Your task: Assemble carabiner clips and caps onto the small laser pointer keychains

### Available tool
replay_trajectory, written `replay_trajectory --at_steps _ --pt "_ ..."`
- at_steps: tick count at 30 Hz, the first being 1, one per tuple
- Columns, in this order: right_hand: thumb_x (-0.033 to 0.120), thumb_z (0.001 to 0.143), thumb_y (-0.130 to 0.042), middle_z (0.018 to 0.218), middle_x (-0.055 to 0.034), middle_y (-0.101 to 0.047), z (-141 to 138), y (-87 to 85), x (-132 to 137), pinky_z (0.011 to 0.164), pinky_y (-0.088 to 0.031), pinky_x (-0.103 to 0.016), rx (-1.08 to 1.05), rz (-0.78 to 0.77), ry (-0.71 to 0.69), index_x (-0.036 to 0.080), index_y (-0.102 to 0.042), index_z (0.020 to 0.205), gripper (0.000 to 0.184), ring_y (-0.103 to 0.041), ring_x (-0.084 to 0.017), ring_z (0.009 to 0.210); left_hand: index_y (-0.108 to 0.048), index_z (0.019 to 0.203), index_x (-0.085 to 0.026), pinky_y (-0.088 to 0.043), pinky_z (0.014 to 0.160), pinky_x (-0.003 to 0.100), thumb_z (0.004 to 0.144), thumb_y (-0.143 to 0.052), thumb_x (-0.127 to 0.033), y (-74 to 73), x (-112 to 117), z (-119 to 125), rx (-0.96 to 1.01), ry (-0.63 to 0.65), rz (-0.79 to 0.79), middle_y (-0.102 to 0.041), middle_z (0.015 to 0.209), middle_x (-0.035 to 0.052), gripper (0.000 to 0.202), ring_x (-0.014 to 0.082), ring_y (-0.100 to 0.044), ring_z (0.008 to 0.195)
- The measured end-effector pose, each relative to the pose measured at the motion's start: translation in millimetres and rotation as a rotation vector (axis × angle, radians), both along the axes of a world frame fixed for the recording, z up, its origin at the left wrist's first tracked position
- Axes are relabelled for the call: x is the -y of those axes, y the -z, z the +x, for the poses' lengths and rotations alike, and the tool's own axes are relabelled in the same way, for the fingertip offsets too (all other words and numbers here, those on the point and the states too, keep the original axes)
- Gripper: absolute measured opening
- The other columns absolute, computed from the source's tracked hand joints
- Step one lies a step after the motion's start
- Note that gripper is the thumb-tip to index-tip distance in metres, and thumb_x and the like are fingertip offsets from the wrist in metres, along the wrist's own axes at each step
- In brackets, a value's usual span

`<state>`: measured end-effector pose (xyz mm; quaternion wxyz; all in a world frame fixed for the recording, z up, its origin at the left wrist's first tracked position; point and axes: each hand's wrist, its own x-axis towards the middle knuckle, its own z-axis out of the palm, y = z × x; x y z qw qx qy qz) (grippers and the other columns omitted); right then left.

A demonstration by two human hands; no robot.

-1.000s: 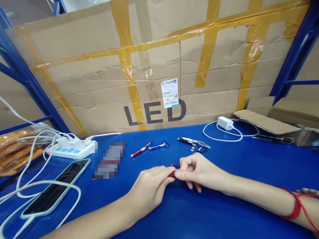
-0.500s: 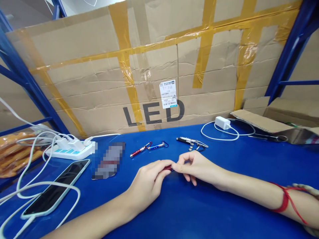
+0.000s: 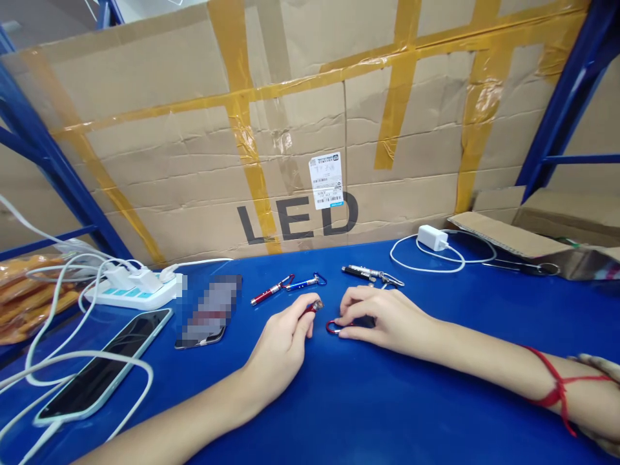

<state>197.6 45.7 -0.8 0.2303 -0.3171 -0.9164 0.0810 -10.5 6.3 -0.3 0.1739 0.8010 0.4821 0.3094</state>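
Note:
My left hand is closed, pinching a small red flashlight body between thumb and fingertips, its open end tilted up. My right hand lies low on the blue table, with the thumb and forefinger closed on a red carabiner end piece that rests on the surface. The two parts sit a few centimetres apart. A red string is tied round my right wrist.
Behind the hands lie a red keychain flashlight, a blue one and a black one. At left are a power strip, white cables, a phone and a second phone. A white charger and cardboard sit at right. An "LED" carton stands behind.
The hands held the red flashlight together; now they have drawn apart. The left keeps the body and the right has lowered the clip end to the table.

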Motion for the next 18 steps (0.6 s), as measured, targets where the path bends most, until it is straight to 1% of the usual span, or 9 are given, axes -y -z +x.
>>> replay_trajectory --at_steps 3,6,9,13,15,18 --pt "0.031 0.084 -0.055 0.092 -0.0023 -0.064 -1.7 -1.2 2.6 0.064 -0.045 -0.022 0.029 0.029 -0.033 0.022 -0.070 0.081 0.018 -0.061 -0.013 0.076 -0.050 0.109 -0.019 -0.038 0.059 0.021 0.092 -0.029 -0.024 0.7 -1.0 -0.4 0.003 -0.013 -0.006 -0.051 0.065 -0.0025 0.027 0.0115 -0.048 0.059" --pt "0.027 0.086 -0.052 0.095 -0.0038 -0.064 -3.5 -2.0 3.4 0.066 -0.047 -0.022 0.046 0.047 -0.048 0.019 -0.067 0.084 0.017 -0.061 -0.014 0.081 -0.051 0.104 -0.020 -0.037 0.059 0.021 0.093 -0.029 -0.026 0.1 -0.3 -0.2 0.022 -0.006 -0.006 -0.050 0.064 -0.0032 0.026 0.0114 -0.048 0.059" --pt "0.025 0.086 -0.051 0.095 -0.0047 -0.065 -6.0 0.3 2.3 0.070 -0.047 -0.024 0.007 0.059 -0.044 0.017 -0.064 0.085 0.015 -0.061 -0.015 0.084 -0.050 0.105 -0.020 -0.038 0.061 0.022 0.093 -0.029 -0.025 -2.2 2.1 -0.4 0.049 0.012 -0.002 -0.051 0.065 -0.0034 0.025 0.0114 -0.050 0.061" --pt "0.026 0.087 -0.049 0.083 -0.0035 -0.066 -10.9 2.8 2.1 0.061 -0.046 -0.021 -0.095 0.009 -0.042 0.017 -0.063 0.091 0.017 -0.060 -0.012 0.070 -0.050 0.100 -0.019 -0.040 0.070 0.021 0.092 -0.031 -0.021 -6.8 7.0 -1.6 0.113 0.101 0.003 -0.058 0.080 -0.0013 0.021 0.0113 -0.054 0.073" --pt "0.026 0.087 -0.049 0.080 -0.0033 -0.066 -13.6 2.9 3.5 0.058 -0.045 -0.021 -0.119 -0.012 -0.060 0.017 -0.064 0.090 0.018 -0.058 -0.011 0.066 -0.051 0.098 -0.020 -0.041 0.074 0.022 0.092 -0.031 -0.019 -7.6 8.6 -2.1 0.134 0.148 -0.006 -0.059 0.087 -0.0005 0.021 0.0115 -0.055 0.078" --pt "0.025 0.087 -0.049 0.079 -0.0031 -0.064 -16.8 4.5 4.6 0.056 -0.044 -0.020 -0.148 -0.068 -0.075 0.016 -0.063 0.090 0.016 -0.055 -0.011 0.063 -0.051 0.100 -0.020 -0.041 0.077 0.024 0.092 -0.032 -0.018 -5.3 7.9 -2.5 0.124 0.137 0.009 -0.058 0.091 0.0005 0.021 0.0127 -0.055 0.082"
